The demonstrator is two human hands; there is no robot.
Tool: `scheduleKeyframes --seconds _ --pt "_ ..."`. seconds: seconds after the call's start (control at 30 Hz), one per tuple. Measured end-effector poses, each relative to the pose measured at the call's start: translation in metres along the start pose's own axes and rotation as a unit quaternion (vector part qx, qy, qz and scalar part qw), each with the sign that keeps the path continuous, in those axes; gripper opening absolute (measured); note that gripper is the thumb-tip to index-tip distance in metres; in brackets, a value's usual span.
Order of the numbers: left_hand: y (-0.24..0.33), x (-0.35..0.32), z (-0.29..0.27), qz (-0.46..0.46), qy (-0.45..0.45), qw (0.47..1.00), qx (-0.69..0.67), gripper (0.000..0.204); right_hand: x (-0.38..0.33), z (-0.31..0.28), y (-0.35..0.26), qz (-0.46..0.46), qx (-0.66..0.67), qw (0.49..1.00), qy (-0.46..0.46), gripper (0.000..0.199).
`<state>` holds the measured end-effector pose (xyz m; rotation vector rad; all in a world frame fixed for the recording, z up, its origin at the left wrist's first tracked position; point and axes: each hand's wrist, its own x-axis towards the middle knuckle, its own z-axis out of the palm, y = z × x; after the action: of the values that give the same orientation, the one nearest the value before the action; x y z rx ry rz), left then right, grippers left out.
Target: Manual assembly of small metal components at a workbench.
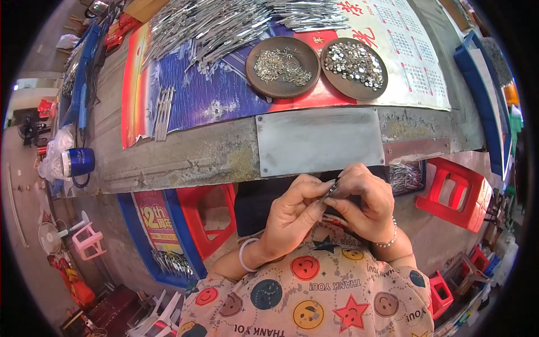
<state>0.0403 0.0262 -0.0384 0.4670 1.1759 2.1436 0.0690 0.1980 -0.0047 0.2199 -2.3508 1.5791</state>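
Close to my body, just off the front edge of the workbench, my left hand (pixel 296 212) and my right hand (pixel 366 197) meet at the fingertips. Both are closed in a pinch around a thin, dark metal piece (pixel 332 190). The fingers cover most of it, so its exact kind does not show. Straight ahead on the bench edge is a grey metal plate (pixel 320 140), fixed by its corners. Beyond it stand a brown dish (pixel 254 78) with many small metal pins and a second brown dish (pixel 375 94) with shiny round metal discs.
A heap of slender metal strips (pixel 219 33) covers the far bench, on a printed calendar sheet (pixel 418 62). Several strips (pixel 163 112) lie apart at left. A blue mug (pixel 78 162) sits at the left edge. Under the bench are a blue crate (pixel 147 247) and red stools (pixel 457 194).
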Motion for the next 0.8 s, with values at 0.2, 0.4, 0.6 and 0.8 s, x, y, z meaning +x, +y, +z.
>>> scheduleKeyframes --seconds 0.2,0.4,0.6,0.8 --pt "-0.006 -0.001 0.001 0.024 -0.014 0.999 -0.032 0.035 -0.007 0.002 0.008 0.049 0.109 0.993 0.007 0.017" --pt "-0.005 -0.003 0.009 0.024 0.027 0.999 0.017 0.036 -0.012 0.012 0.005 -0.044 0.012 0.997 0.066 0.022" --pt "-0.008 0.001 0.013 0.041 0.078 0.996 -0.025 0.032 -0.004 0.015 0.006 -0.096 -0.089 0.986 0.103 0.024" --pt "-0.003 0.002 0.011 0.031 0.061 0.997 -0.036 0.032 -0.007 0.011 0.006 -0.057 -0.006 0.995 0.087 0.023"
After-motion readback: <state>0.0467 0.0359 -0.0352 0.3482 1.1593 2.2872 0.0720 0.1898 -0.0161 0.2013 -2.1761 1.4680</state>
